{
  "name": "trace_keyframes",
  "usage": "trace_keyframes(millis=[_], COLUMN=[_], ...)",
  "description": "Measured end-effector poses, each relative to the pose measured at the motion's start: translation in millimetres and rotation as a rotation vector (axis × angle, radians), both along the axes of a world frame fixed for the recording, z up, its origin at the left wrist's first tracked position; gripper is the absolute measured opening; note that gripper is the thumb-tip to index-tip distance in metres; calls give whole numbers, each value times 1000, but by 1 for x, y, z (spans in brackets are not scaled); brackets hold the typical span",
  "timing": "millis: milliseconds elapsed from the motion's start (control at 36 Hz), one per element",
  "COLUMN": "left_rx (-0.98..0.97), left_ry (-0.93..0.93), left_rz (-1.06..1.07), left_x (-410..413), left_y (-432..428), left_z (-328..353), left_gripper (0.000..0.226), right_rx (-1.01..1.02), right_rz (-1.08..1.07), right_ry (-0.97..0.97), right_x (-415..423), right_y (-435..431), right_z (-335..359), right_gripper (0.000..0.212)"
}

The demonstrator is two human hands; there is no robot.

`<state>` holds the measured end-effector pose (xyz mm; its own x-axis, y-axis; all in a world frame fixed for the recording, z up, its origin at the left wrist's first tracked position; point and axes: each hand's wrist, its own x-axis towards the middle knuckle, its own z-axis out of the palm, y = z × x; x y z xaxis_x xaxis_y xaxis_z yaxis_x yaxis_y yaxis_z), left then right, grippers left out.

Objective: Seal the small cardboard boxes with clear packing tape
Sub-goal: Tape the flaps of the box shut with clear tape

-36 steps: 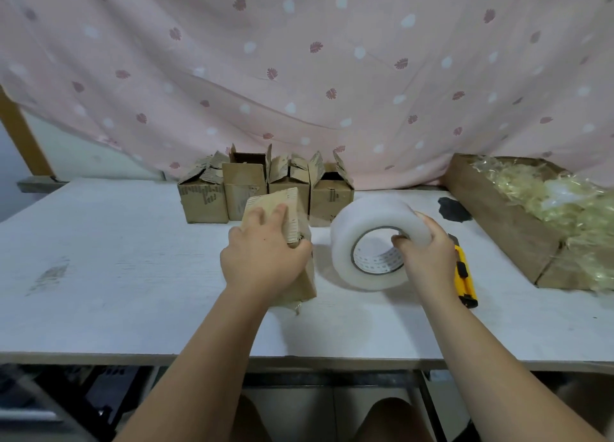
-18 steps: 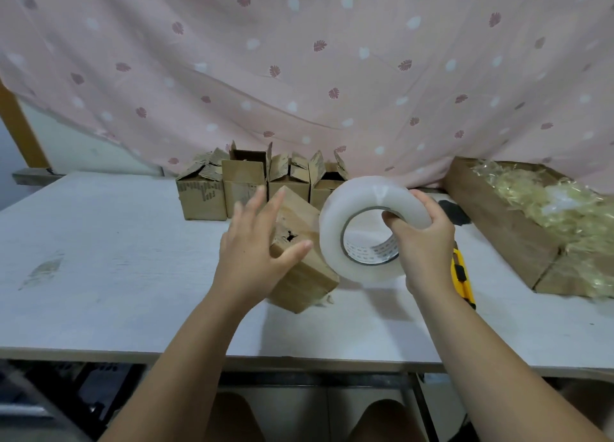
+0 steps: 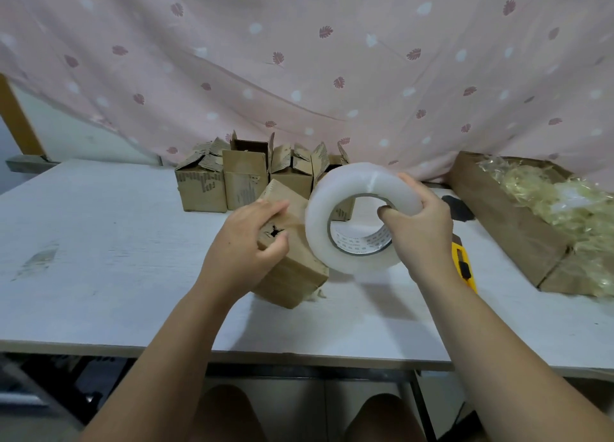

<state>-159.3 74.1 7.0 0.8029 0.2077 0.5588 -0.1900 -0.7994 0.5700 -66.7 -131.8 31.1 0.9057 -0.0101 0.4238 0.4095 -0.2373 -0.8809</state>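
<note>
Left hand point(image 3: 242, 242) grip seemingly clasps box point(image 3: 295, 269) tipped on edge; right hand point(image 3: 422, 235) clutches tape roll point(image 3: 352, 179) alongside.

The person's left hand point(image 3: 246, 242) and right hand point(image 3: 422, 232) are bare. The left forearm point(image 3: 172, 342) and right forearm point(image 3: 498, 342) are uncovered all the way to the near edge of the view. At the very bottom two rounded bare knees show, the left knee point(image 3: 226, 411) and the right knee point(image 3: 382, 418)
</note>
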Motion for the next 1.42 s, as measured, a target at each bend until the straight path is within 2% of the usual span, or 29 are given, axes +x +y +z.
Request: trace_keyframes(millis=[167, 333, 444, 528, 639, 750, 833, 1000, 1194, 1417], left_rx=[0, 69, 136, 188, 254, 287, 317, 269, 236, 241], left_ry=[10, -24, -30, -29, -53, -68, -102, -160, -114, -85], left_rz=[13, 11, 53, 67, 103, 178, 225, 268, 250, 239], left_x=[-4, -2, -4, -7, -10, -13, -14, -14, -15, -14], left_y=[6, 6, 6, 7, 6, 9, 8, 7, 5, 0], left_z=[-6, -4, -4, -4, -6, -9, -11, -14, -22, -25], left_gripper=[56, 50, 59, 58, 54, 53, 50, 47, 49, 52], right_rx=[-120, -151, -192, -239, -268, -374, -372, -398, -559, -640], right_rz=[16, 7, -10, -24, -38, -61, -96, -107, -137, -152], right_ry=[-11, -19, -27, -34, -47, -50, -18, -28, -92, -61], right_x=[3, 1, -1, -2, -5, -6, -5, -12, -21, -27], right_y=[0, -4, -4, -3, -6, -12, -14, -11, -9, -15], right_z=[6, 11, 15, 19, 25, 24, 21, 26, 45, 50], right_gripper=[44, 38, 41, 52, 41, 45, 49, 50, 53, 56])
